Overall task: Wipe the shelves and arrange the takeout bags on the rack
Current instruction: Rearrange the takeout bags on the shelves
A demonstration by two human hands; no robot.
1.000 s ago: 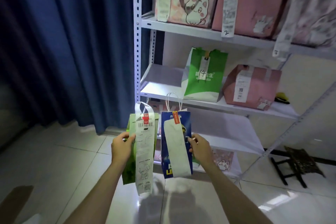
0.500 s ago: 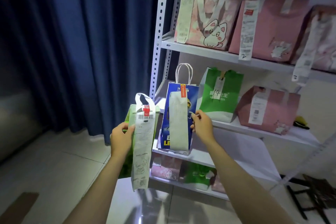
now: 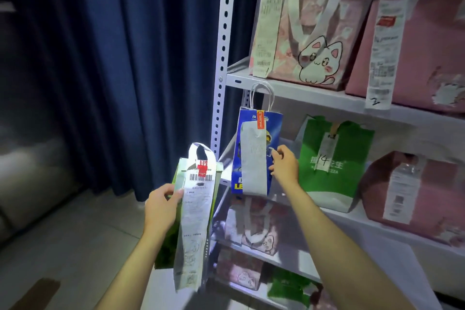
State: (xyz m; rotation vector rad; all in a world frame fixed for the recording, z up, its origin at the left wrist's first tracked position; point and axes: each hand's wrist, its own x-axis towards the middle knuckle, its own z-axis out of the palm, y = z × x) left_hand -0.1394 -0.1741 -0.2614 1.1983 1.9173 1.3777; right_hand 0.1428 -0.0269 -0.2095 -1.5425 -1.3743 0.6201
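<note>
Pale tiled floor [image 3: 63,246] below, dark blue curtain [image 3: 125,58] at left. Nearest, left hand [image 3: 161,206] gripping the edge of a light green bag [image 3: 176,229] with a long receipt [image 3: 195,221] hanging down its front, off the rack. Farther right, right hand [image 3: 284,166] pinching the side of a blue paper bag [image 3: 254,153] at the left end of a white rack [image 3: 221,58] shelf, just beside a green bag [image 3: 332,171] marked 14. Pink bags [image 3: 309,33] on the shelf above.

Dim, bluish, soft wide-angle blur
</note>
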